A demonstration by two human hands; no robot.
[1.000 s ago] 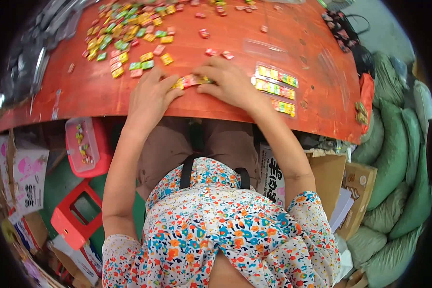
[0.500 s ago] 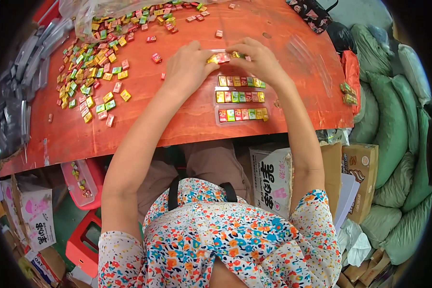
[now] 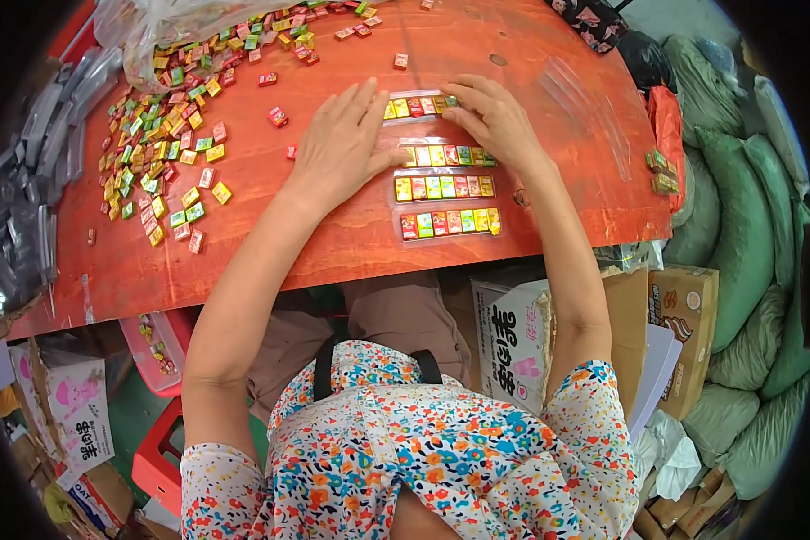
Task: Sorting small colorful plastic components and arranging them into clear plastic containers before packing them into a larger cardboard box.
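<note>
- Red tabletop (image 3: 324, 243): carries all the trays + loose packets.
- Green sacks (image 3: 738, 225): big pile off the R end.
- White box (image 3: 508, 337) & brown box (image 3: 684, 324): below the near edge, R side.
- Grey plastic pile (image 3: 27, 180): heaped at L end of tabletop.
- See-thru bag (image 3: 144, 45): far L, lies over part of the packet heap, in the way there.
- Red stool (image 3: 157, 468): on floor, L; pinkish tub (image 3: 157, 346) nr it, w/ a few bits inside.
- L hand (image 3: 342, 144): palm down, fingers stretched, no grip; btwn heap & trays, fingertips nr L end of far tray. Contact: can't tell.
- R hand (image 3: 495, 117): half curled, thumb + fingers at R end of far tray, hiding that end; can't tell if gripping.
- Far tray (image 3: 416, 107): flat btwn both hands, row of coloured packets in it.
- Three filled trays (image 3: 444, 187): lined up nearer the body, apart.
- Loose packets (image 3: 162, 153): scattered L; a few strays nr L hand.
</note>
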